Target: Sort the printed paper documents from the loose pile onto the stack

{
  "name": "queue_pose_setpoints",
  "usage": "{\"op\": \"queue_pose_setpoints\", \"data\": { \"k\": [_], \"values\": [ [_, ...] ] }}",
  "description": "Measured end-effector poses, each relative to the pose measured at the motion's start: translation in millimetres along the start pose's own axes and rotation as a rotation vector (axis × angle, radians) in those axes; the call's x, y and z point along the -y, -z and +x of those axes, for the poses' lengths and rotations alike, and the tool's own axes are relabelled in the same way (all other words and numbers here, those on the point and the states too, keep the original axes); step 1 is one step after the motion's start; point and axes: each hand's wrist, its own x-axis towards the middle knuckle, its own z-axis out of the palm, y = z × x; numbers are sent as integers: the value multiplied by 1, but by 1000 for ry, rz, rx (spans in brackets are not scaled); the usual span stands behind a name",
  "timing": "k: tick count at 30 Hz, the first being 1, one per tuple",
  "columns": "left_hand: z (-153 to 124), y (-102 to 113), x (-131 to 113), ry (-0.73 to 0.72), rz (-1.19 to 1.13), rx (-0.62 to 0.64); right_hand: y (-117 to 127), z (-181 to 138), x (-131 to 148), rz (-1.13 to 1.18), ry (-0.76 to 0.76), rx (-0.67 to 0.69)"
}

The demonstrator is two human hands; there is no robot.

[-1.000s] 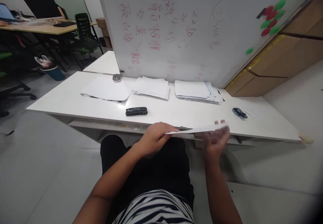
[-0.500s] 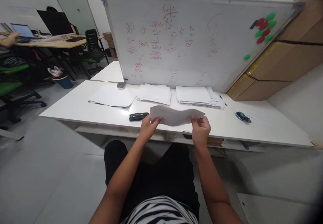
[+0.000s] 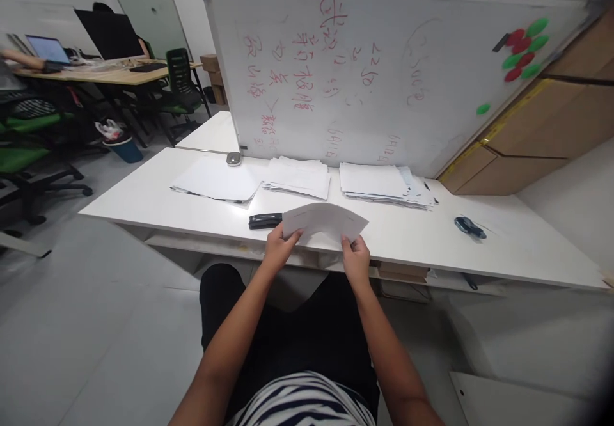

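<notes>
A sheet of white paper (image 3: 323, 222) is held above the front edge of the desk, bowed upward in its middle; whether it is one sheet or several I cannot tell. My left hand (image 3: 281, 247) pinches its left end, thumb on the near side. At its right end my right hand (image 3: 355, 258) grips the lower edge between thumb and fingers. Just left of the paper lies a black stapler (image 3: 265, 221), partly covered by it. Behind are a left paper pile (image 3: 218, 178), a middle paper stack (image 3: 297, 176) and a right paper stack (image 3: 374, 181).
A whiteboard (image 3: 364, 74) with red writing and round magnets leans behind the desk (image 3: 144, 189). Cardboard boxes (image 3: 527, 125) stand at right. A dark blue object (image 3: 470, 228) lies on the right of the desk, a computer mouse (image 3: 233, 158) at the back left. Another person's arm (image 3: 23, 59) shows far left.
My right hand has moved left, closer to my left hand. The paper has gone from a wavy shape to an upward arch. The view has shifted slightly.
</notes>
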Motion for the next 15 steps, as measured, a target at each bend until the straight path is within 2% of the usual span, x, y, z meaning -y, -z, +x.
{"op": "queue_pose_setpoints", "data": {
  "k": [5,7,9,11,13,15],
  "values": [
    [-12,7,-11,-13,12,71,25,-17,-5,-300,94,-76],
    [-13,12,-16,-49,45,80,38,-23,-4,-336,91,-47],
    [-8,19,-20,-120,123,41,50,-25,-3,-261,15,31],
    [4,27,-20,-232,268,-17,58,-26,-5,-94,-127,128],
    [21,34,-15,-342,493,-69,62,-27,-10,68,-287,191],
    [39,38,-6,-383,717,-108,62,-30,-16,166,-408,199]
  ]
}}
